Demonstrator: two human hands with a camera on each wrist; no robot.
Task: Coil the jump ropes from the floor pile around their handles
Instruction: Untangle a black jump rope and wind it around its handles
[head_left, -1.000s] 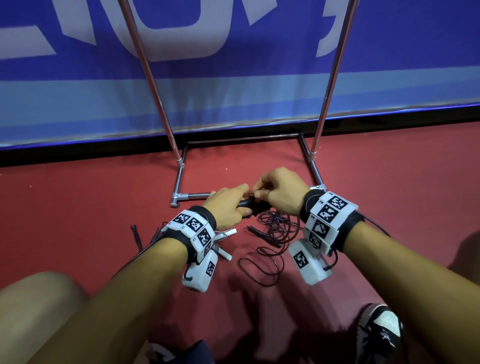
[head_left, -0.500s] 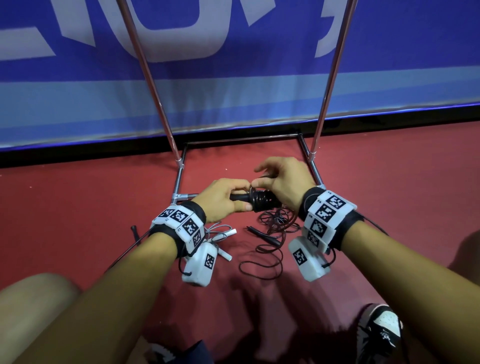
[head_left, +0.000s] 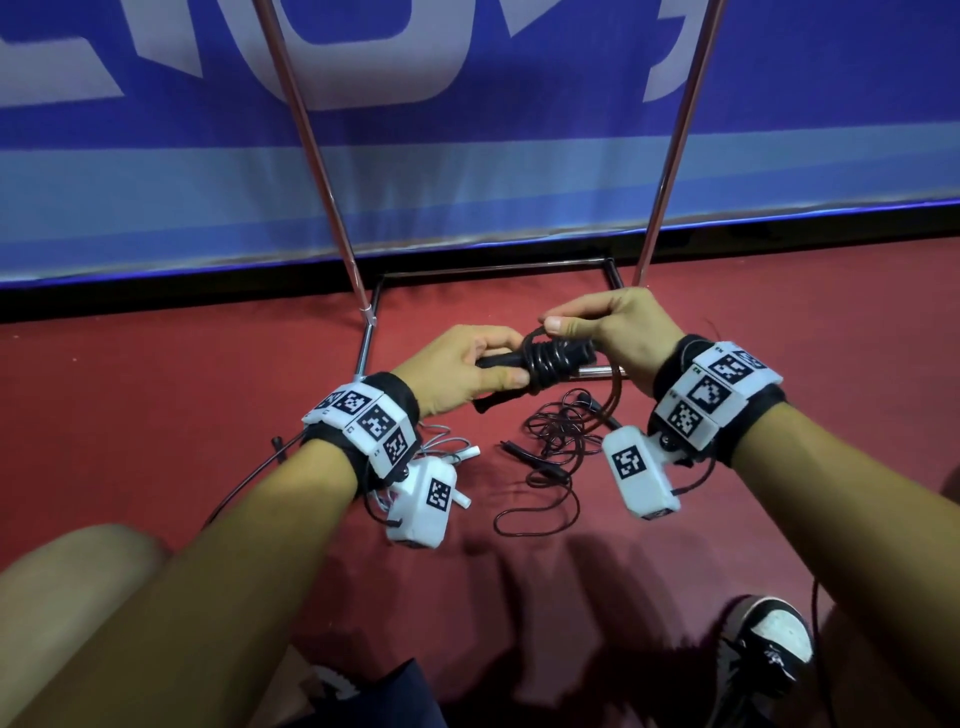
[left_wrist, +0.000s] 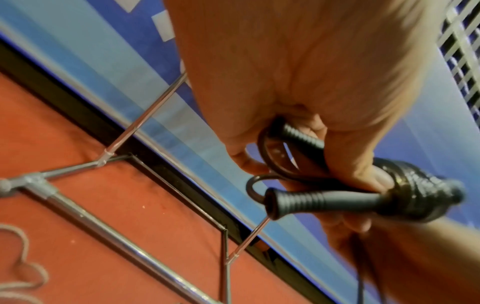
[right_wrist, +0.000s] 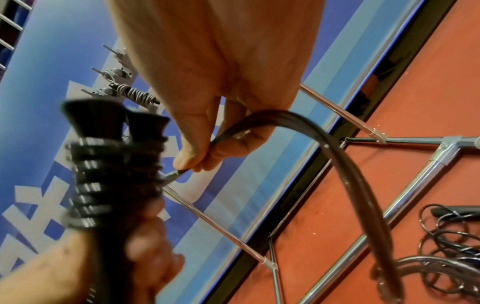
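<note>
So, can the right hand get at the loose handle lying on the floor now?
Probably not yet: the right hand pinches the rope mid-wrap. The floor handle itself lies uncovered.

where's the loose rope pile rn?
Head view: the loose rope pile lies on the red floor, below and between the left hand and right hand.

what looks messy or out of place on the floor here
Nothing looks damaged. The only untidy thing is the tangled pile of rope loose on the red floor below the hands. The left hand grips the black handles; the right hand pinches the rope, part-coiled around them.
</note>
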